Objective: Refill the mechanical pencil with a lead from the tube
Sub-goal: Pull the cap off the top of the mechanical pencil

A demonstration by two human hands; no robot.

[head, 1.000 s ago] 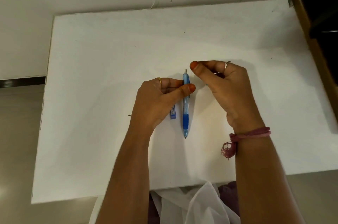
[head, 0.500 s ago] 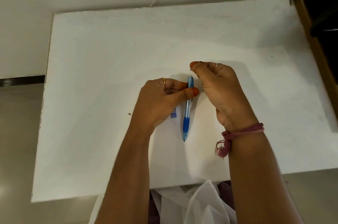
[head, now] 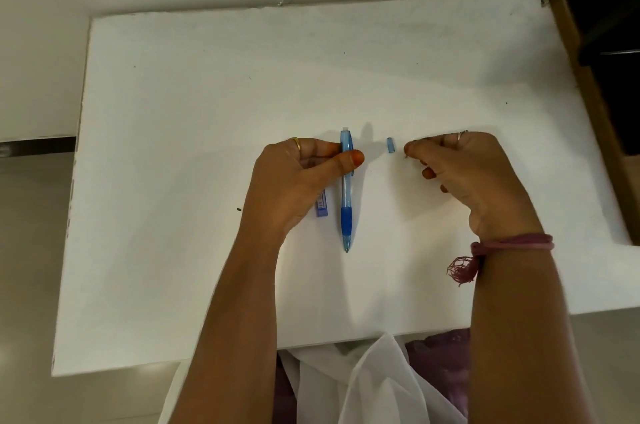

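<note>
Left hand (head: 294,181) pinches pencil (head: 346,195) against table (head: 207,94). Right hand (head: 464,174), loosely curled, holds nothing visible. Cap (head: 390,146) lies loose right of pencil; may roll off, get lost. Lead tube (head: 322,207) left of pencil, half under palm, awkward to reach.

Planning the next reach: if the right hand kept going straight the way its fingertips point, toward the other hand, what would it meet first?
The small blue cap on the table, just off the right hand fingertips. Beyond it lies the mechanical pencil, pinched by the left hand. Height above the table is unclear, so it might pass over.
</note>
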